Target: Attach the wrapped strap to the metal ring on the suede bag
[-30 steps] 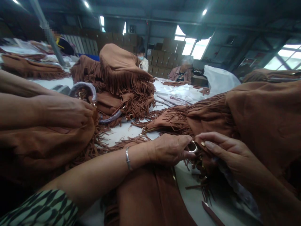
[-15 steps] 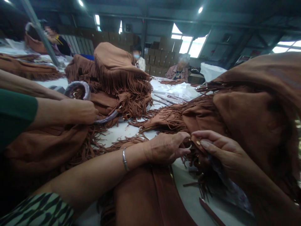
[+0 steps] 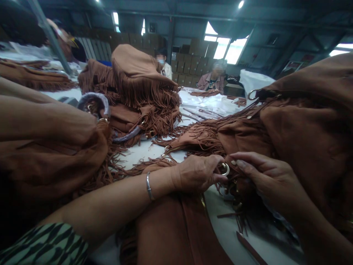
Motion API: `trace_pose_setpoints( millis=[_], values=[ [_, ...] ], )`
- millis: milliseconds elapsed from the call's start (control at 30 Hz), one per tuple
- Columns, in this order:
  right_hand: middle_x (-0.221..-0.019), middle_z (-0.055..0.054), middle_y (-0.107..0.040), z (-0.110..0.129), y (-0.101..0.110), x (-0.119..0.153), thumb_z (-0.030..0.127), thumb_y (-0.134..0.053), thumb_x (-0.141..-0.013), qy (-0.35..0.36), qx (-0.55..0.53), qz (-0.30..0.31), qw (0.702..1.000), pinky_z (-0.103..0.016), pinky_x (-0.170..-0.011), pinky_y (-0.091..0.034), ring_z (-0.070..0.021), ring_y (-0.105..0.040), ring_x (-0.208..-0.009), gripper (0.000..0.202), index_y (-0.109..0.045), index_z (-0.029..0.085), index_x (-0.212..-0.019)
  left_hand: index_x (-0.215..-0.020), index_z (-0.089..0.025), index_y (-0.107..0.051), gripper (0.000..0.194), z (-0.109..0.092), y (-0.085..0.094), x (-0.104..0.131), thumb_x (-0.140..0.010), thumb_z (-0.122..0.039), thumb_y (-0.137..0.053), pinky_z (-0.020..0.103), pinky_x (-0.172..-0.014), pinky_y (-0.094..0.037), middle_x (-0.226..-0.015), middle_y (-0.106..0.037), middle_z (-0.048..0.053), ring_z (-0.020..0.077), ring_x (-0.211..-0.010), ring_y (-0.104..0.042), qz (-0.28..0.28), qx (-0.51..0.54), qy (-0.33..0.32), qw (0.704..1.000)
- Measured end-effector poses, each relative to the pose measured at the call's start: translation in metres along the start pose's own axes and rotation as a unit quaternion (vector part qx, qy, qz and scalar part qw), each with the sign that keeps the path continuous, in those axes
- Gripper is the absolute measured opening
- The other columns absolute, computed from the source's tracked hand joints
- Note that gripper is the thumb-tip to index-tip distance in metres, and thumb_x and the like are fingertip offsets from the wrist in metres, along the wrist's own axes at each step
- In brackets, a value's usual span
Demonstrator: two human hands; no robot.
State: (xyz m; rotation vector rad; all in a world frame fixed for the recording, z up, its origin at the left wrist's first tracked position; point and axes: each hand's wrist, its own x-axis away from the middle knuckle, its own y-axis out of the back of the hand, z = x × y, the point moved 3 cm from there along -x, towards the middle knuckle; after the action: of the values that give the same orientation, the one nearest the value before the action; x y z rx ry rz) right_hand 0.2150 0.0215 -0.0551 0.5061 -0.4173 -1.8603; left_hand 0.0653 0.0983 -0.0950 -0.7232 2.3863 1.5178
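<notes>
A co-worker's bare arm (image 3: pixel 41 117) rests on a brown fringed suede bag (image 3: pixel 55 158) at the left. Center, my left hand (image 3: pixel 197 173) and right hand (image 3: pixel 271 182) pinch a small gold metal ring (image 3: pixel 225 169) on the brown fringed suede bag (image 3: pixel 303 140) over the white table (image 3: pixel 143 152), fingers clamped tight on it. No readable labels anywhere.

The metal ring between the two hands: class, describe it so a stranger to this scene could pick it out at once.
Start at the big brown fringed bag filling the right side. Follow its lower left corner to where the left hand and right hand meet. The metal ring sits between their fingertips, small, round and shiny, unlike the second ring high on the bag's top edge.
</notes>
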Motion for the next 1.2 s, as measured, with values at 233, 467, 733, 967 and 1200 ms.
trace_pose_setpoints(
  millis=[233, 467, 733, 967, 1200],
  values=[
    [-0.083, -0.006, -0.072, -0.005, -0.001, -0.003, 0.038, -0.074, -0.069, -0.058, -0.102, 0.031, 0.993, -0.024, -0.055, -0.050, -0.0191, -0.063, -0.070, 0.027, -0.073, 0.020, -0.089, -0.114, -0.009, -0.040, 0.034, 0.003, -0.003, 0.003, -0.093, -0.036, -0.043, 0.030, -0.067, -0.051, -0.091, -0.066, 0.010, 0.0213, -0.081, -0.066, -0.037, -0.007, -0.021, 0.999],
    [-0.083, -0.005, -0.072, -0.003, -0.003, -0.001, 0.033, -0.076, -0.069, -0.070, -0.117, 0.018, 0.990, -0.022, -0.056, -0.049, -0.0175, -0.062, -0.071, 0.020, -0.075, 0.022, -0.086, -0.113, -0.009, -0.042, 0.035, 0.003, -0.004, 0.004, -0.092, -0.037, -0.045, 0.030, -0.066, -0.051, -0.091, -0.067, 0.010, 0.0210, -0.079, -0.066, -0.024, -0.010, -0.021, 0.999],
    [-0.078, -0.004, -0.073, -0.016, -0.008, -0.006, 0.033, -0.083, -0.059, -0.126, -0.198, 0.039, 0.971, -0.021, -0.051, -0.049, -0.0144, -0.063, -0.061, 0.030, -0.076, 0.022, -0.086, -0.115, -0.008, -0.040, 0.040, 0.006, -0.003, 0.009, -0.094, -0.041, -0.040, 0.028, -0.066, -0.051, -0.084, -0.067, 0.009, 0.0203, -0.080, -0.067, -0.073, 0.016, -0.063, 0.995],
    [-0.081, -0.003, -0.074, -0.022, -0.014, -0.002, 0.030, -0.082, -0.061, -0.085, -0.213, -0.002, 0.973, -0.023, -0.059, -0.054, -0.0155, -0.066, -0.067, 0.024, -0.076, 0.025, -0.084, -0.114, -0.007, -0.043, 0.043, 0.007, -0.002, 0.009, -0.095, -0.044, -0.034, 0.027, -0.064, -0.050, -0.084, -0.067, 0.010, 0.0190, -0.078, -0.066, -0.104, 0.034, -0.082, 0.991],
    [-0.079, -0.003, -0.075, -0.029, -0.015, -0.004, 0.032, -0.085, -0.056, -0.068, -0.236, -0.025, 0.969, -0.017, -0.057, -0.054, -0.0130, -0.067, -0.065, 0.027, -0.077, 0.025, -0.081, -0.112, -0.008, -0.046, 0.035, 0.008, 0.000, 0.008, -0.094, -0.037, -0.039, 0.023, -0.067, -0.048, -0.088, -0.066, 0.008, 0.0157, -0.081, -0.064, -0.087, 0.090, -0.101, 0.987]
  ],
)
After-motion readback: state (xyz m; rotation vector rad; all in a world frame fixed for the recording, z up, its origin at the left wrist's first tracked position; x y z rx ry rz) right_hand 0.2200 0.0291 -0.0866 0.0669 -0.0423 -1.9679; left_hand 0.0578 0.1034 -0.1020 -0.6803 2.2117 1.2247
